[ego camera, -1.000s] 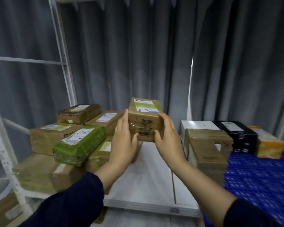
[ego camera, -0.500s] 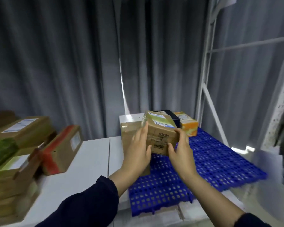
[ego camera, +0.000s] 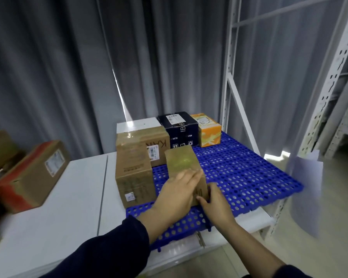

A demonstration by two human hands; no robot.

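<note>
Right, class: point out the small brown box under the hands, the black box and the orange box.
small brown box [ego camera: 180,161], head view, on its bare top face.
black box [ego camera: 181,137], head view, on its front side.
orange box [ego camera: 209,136], head view, on its front side.

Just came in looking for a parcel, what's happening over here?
A person is setting a small brown box on the blue perforated mat, right beside a taller brown box. The left hand lies flat against it; the right hand grips its near corner. A black box and an orange box stand behind.
</note>
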